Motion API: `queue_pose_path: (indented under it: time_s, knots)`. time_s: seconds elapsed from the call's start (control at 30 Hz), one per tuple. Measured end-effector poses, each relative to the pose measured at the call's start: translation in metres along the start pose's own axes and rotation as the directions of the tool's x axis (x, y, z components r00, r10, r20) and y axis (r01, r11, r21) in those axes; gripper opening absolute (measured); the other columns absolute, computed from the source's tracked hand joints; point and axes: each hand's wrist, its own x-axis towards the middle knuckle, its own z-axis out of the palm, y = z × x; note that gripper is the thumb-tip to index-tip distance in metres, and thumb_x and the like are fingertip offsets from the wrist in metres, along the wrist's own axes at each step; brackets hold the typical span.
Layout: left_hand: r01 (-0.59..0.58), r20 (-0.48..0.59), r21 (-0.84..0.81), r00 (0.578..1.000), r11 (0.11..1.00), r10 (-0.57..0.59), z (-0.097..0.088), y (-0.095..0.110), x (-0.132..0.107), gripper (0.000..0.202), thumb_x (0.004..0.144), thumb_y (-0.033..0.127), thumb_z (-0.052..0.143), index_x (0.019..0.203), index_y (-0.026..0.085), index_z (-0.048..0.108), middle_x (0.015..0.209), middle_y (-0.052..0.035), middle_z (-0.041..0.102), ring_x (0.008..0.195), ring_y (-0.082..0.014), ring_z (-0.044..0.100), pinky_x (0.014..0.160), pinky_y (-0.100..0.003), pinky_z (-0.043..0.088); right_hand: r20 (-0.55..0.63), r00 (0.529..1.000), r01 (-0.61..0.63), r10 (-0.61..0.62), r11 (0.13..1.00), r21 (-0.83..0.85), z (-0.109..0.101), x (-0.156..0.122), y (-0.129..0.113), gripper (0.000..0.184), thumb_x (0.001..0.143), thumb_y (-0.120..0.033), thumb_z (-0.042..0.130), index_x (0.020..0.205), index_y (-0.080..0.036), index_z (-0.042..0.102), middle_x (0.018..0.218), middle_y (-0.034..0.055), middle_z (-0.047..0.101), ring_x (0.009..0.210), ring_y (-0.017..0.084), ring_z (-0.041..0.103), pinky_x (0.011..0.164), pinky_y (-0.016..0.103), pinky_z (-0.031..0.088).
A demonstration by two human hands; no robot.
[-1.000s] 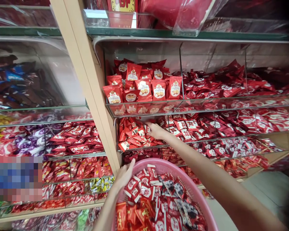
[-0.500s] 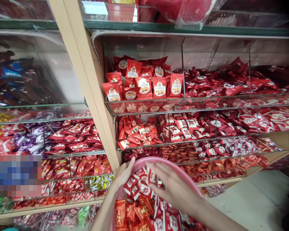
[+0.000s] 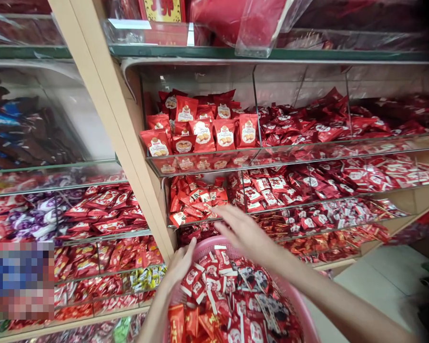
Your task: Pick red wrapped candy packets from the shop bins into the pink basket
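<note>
My left hand (image 3: 180, 264) grips the left rim of a pink plastic basket (image 3: 204, 245), thumb up along the edge and the other fingers mostly hidden. Red-and-white wrapped candies (image 3: 218, 281) fill the basket, with orange-red packets (image 3: 193, 321) at the near left and dark-patterned ones (image 3: 271, 309) at the right. Above the basket's far rim is my right hand (image 3: 241, 231), fingers stretched out and nothing visible in them. Its fingertips are nearest a shelf bin of red packets with black characters (image 3: 196, 197); whether they touch is unclear.
Cookie packets (image 3: 202, 133) stand on the upper shelf behind a clear front panel. A wooden upright (image 3: 117, 143) divides the shelving. More wrapped candies (image 3: 107, 205) fill bins at the left. Tiled floor (image 3: 375, 281) shows at the lower right.
My right hand has risen out of the basket toward the shelf bin, leaving the candies beneath it uncovered. My left hand stays on the rim. The view has shifted slightly.
</note>
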Motion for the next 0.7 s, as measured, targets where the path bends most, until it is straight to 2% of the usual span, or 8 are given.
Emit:
queue_pose_path:
  time_s: [0.03,0.07,0.13,0.2,0.33,0.47,0.7]
  knots:
    - [0.001,-0.001,-0.008,1.000,1.000,-0.001,-0.001,0.000,0.000,0.077,0.080,0.070,0.019,0.107,0.016,0.066,0.109,-0.0112,0.067,0.110,-0.0288,0.054,0.092,-0.034,0.036,-0.060,0.998,0.020,-0.023,0.999,-0.046,-0.009,0.018,0.005,0.036,0.092,-0.020,0.037,0.126,-0.021,0.049,0.122,0.0102,0.055,0.114,0.022,0.050,0.099,0.042,0.040]
    - [-0.004,0.006,-0.018,1.000,1.000,0.004,-0.001,0.000,0.000,0.077,0.080,0.070,0.019,0.108,0.017,0.066,0.109,-0.0114,0.067,0.110,-0.0290,0.054,0.093,-0.035,0.036,-0.067,0.997,0.018,-0.025,0.994,-0.105,-0.016,0.037,0.012,0.037,0.090,-0.015,0.038,0.124,-0.019,0.050,0.121,0.0120,0.055,0.113,0.023,0.051,0.097,0.042,0.041]
    - [-0.013,0.027,-0.030,1.000,0.999,0.014,-0.002,-0.001,0.001,0.076,0.080,0.070,0.020,0.107,0.016,0.066,0.106,-0.0117,0.068,0.108,-0.0289,0.056,0.094,-0.036,0.036,0.008,0.995,-0.092,0.097,0.969,-0.231,-0.021,0.075,0.027,0.037,0.084,-0.005,0.041,0.118,-0.014,0.055,0.114,0.0160,0.058,0.106,0.025,0.057,0.091,0.040,0.045]
    - [-0.010,0.030,-0.021,0.999,1.000,0.010,-0.002,-0.003,0.003,0.074,0.081,0.068,0.020,0.106,0.016,0.067,0.106,-0.0116,0.068,0.107,-0.0286,0.056,0.094,-0.036,0.037,0.195,0.935,-0.224,0.296,0.919,-0.325,-0.019,0.108,0.043,0.041,0.077,0.002,0.047,0.114,-0.013,0.059,0.108,0.0170,0.062,0.104,0.027,0.059,0.087,0.037,0.047]
    - [0.028,0.014,0.021,0.999,0.999,-0.029,-0.002,-0.005,0.010,0.075,0.082,0.067,0.021,0.112,0.014,0.064,0.114,-0.0119,0.064,0.114,-0.0288,0.053,0.097,-0.035,0.036,0.243,0.861,-0.349,0.446,0.867,-0.357,0.001,0.153,0.070,0.038,0.059,0.003,0.066,0.095,-0.008,0.068,0.100,0.0197,0.067,0.094,0.033,0.063,0.079,0.036,0.051]
    - [0.048,0.015,0.052,0.999,0.998,-0.048,-0.002,-0.001,0.012,0.076,0.081,0.068,0.020,0.116,0.014,0.062,0.121,-0.0106,0.060,0.121,-0.0278,0.047,0.099,-0.034,0.035,0.271,0.813,-0.419,0.516,0.841,-0.342,0.027,0.169,0.088,0.042,0.055,-0.001,0.069,0.096,-0.009,0.069,0.098,0.0185,0.068,0.093,0.032,0.064,0.075,0.033,0.052]
    - [0.059,0.017,0.010,0.998,0.998,-0.059,-0.001,0.000,0.009,0.072,0.081,0.067,0.023,0.112,0.016,0.064,0.118,-0.0090,0.063,0.119,-0.0284,0.049,0.099,-0.036,0.035,0.276,0.773,-0.508,0.571,0.818,-0.271,0.049,0.169,0.095,0.043,0.073,-0.026,0.063,0.112,-0.009,0.062,0.114,0.0202,0.062,0.103,0.030,0.060,0.077,0.033,0.052]
